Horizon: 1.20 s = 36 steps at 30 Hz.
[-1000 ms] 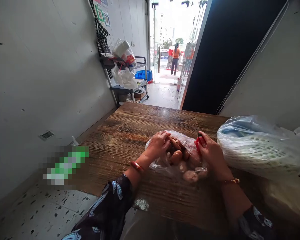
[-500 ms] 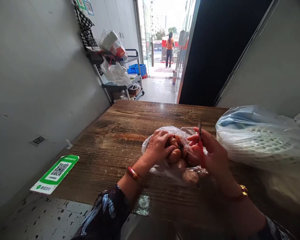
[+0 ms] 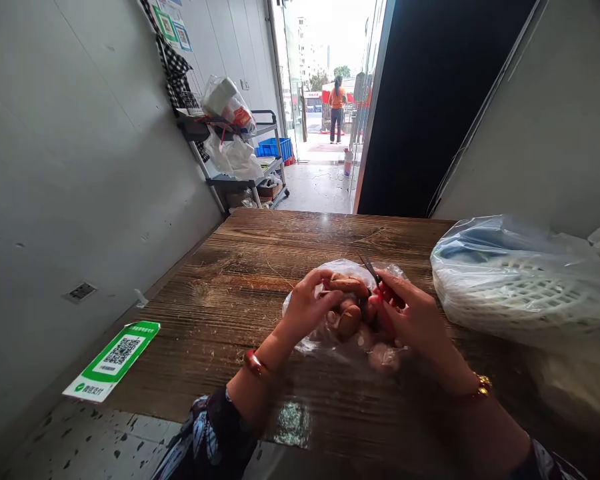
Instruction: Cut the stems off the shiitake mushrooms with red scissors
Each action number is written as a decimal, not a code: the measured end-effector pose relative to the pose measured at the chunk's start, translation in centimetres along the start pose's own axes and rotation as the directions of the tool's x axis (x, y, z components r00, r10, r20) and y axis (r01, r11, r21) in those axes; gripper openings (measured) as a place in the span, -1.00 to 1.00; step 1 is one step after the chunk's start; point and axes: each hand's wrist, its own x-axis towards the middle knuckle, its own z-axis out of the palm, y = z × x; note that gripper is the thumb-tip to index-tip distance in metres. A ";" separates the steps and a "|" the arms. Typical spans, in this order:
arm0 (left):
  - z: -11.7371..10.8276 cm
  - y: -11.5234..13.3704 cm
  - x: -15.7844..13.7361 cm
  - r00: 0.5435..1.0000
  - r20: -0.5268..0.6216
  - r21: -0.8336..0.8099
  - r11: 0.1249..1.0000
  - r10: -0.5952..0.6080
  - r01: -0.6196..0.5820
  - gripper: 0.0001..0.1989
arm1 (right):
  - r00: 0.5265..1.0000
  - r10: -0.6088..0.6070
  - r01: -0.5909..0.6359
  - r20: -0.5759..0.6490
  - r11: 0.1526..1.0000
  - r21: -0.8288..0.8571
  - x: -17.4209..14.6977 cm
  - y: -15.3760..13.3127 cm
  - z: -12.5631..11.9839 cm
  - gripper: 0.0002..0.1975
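Note:
In the head view a clear plastic bag lies spread on the wooden table, holding several round brown mushrooms. My left hand is closed on one brown mushroom, gripped at its left end between thumb and fingers above the bag. Red-handled scissors are in my right hand, their dark blades pointing up and to the left, just beyond the held mushroom. The fingers of that hand wrap the handles and partly hide them.
A large plastic bag with white netted foam sits at the table's right. A green QR-code card lies at the left edge of the table. Beyond stand a cart with bags and an open doorway, with a person outside.
My left hand has lifted a mushroom up from the pile. The scissors have swung from upright to tilted left, and my right hand has come closer to the left.

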 end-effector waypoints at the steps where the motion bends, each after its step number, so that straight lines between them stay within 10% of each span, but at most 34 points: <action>1: -0.3 0.1 -0.1 0.998 0.018 -0.153 0.986 -0.060 0.062 -0.72 | 0.999 -0.024 0.025 0.026 1.000 -0.008 -0.1 -0.1 0.1 -0.58; 5: -1.0 0.7 -0.6 0.977 0.125 -0.527 0.823 -0.172 0.212 -0.58 | 0.989 -0.104 0.112 0.108 0.991 -0.069 -0.3 -0.4 0.6 -0.58; 12: -1.1 0.8 -0.7 0.966 0.189 -0.702 0.664 -0.175 0.258 -0.38 | 0.966 -0.192 0.216 0.175 0.968 -0.127 -0.7 0.0 0.7 -0.55; 36: -1.6 0.2 -0.1 0.972 0.147 -0.580 0.781 -0.181 0.233 -0.30 | 0.961 -0.146 0.207 0.235 0.943 -0.262 -0.6 -0.5 -0.8 -0.55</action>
